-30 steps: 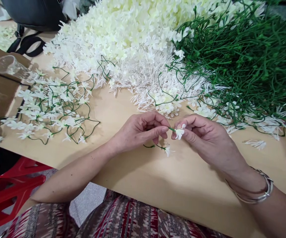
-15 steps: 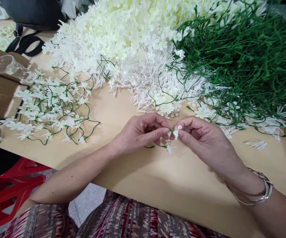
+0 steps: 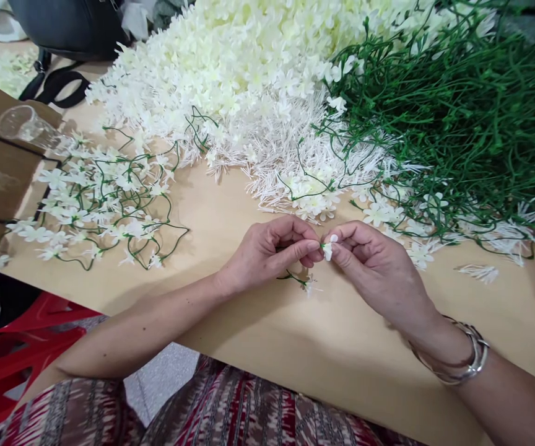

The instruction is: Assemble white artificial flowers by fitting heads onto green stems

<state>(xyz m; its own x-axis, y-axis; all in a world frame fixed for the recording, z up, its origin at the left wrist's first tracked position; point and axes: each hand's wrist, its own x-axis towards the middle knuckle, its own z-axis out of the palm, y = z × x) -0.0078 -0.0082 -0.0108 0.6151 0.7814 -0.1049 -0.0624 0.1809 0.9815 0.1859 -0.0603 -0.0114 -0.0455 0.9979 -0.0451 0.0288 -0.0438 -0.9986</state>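
Note:
Between my fingertips, over the middle of the table, is a small white artificial flower (image 3: 327, 249) on a green stem. My left hand (image 3: 286, 249) is closed in a pinch on the green plastic stem (image 3: 299, 280), whose lower part hangs below my fingers with another white flower (image 3: 310, 287) on it. My right hand (image 3: 369, 263) pinches the white flower's petals from the other side, and the fingertips of both hands almost meet. Just beyond my hands lies a heap of white stamens (image 3: 290, 161) mixed with loose petals.
Finished-looking flower sprigs (image 3: 104, 198) lie in a pile at left, near a clear plastic cup (image 3: 30, 127) on its side. White petals (image 3: 230, 56) are heaped at the back, green stems (image 3: 457, 118) at right. A black bag (image 3: 72, 28) stands back left; a red stool (image 3: 17, 365) is below.
Both hands stay pinched together at the same flower, with my right hand shifted slightly left. The lower flower hanging from the stem has swung a little left and down. The view has shifted slightly.

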